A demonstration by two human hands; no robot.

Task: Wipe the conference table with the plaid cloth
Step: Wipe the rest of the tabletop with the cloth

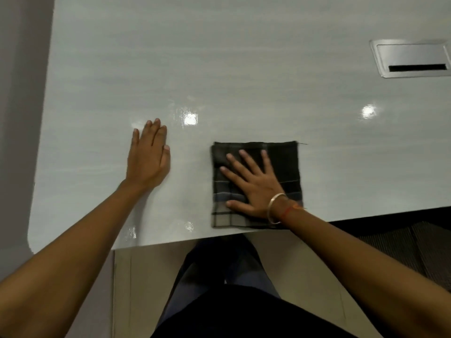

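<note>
Because your right hand (253,189) lies flat on top of the plaid cloth (285,162), its fingers (246,159) straight, spread and pressing down rather than curled round any fold, the cloth sits directly under your palm and there is nothing to reach for: the coming stroke turns only on which way you push. The cloth is folded into a near square, a little longer from near to far than from side to side. It rests on the desk (244,69) with its lower hem just at the near edge, a little right of your body. Most of the desk surface lies beyond it and to either side, so I judge that the stroke should go away from you or sideways, not toward you, where the cloth would slide off the edge. Your left hand (148,157) rests open and flat on the bare desk to the left of the cloth, apart from it, fingers together and holding nothing; it lies in the path of a leftward sweep, so lift it or wipe around it. Further back on the right a metal cable hatch (412,58) is set into the desk, and its slot could catch the loose thread at the cloth's far right corner if you sweep over it
</note>
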